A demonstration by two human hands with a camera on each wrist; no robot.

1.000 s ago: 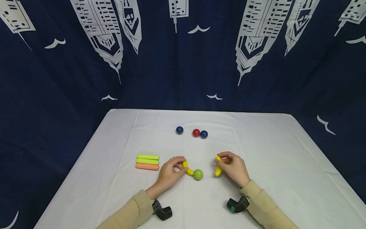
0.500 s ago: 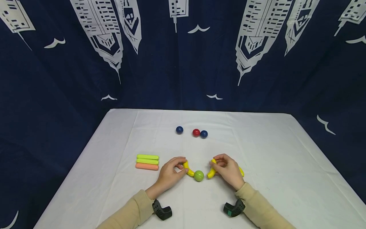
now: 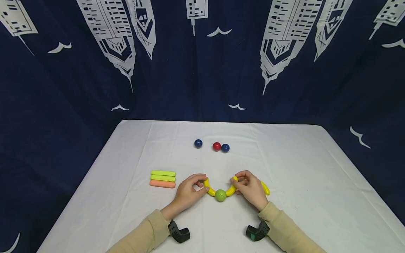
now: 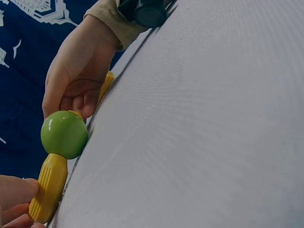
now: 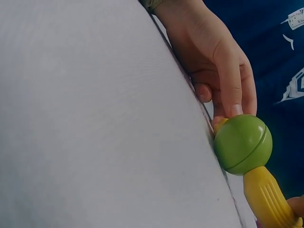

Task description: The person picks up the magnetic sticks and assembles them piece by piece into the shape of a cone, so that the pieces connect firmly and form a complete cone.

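My left hand (image 3: 187,192) pinches the upper end of a curved yellow rod (image 3: 210,189). From the other side, my right hand (image 3: 251,188) holds a second curved yellow rod (image 3: 232,190) between thumb and fingers. A green ball (image 3: 220,195) sits between the lower ends of both rods, so the three form a U shape on the white table. In the left wrist view, the ribbed rod (image 4: 49,187) in my left fingers meets the ball (image 4: 64,135). The right wrist view has the ball (image 5: 244,144) against the ribbed rod (image 5: 268,197) near my right fingers.
Another yellow rod (image 3: 265,188) lies just right of my right hand, partly hidden. Two lime-green rods (image 3: 162,175) and an orange rod (image 3: 162,183) lie left of my left hand. Farther back are a red ball (image 3: 216,146) and two blue balls, one (image 3: 198,143) apart.
My right hand has moved left with its yellow rod, whose lower end has come up against the green ball. The ball shifted slightly right and nearer. My left hand has barely moved.
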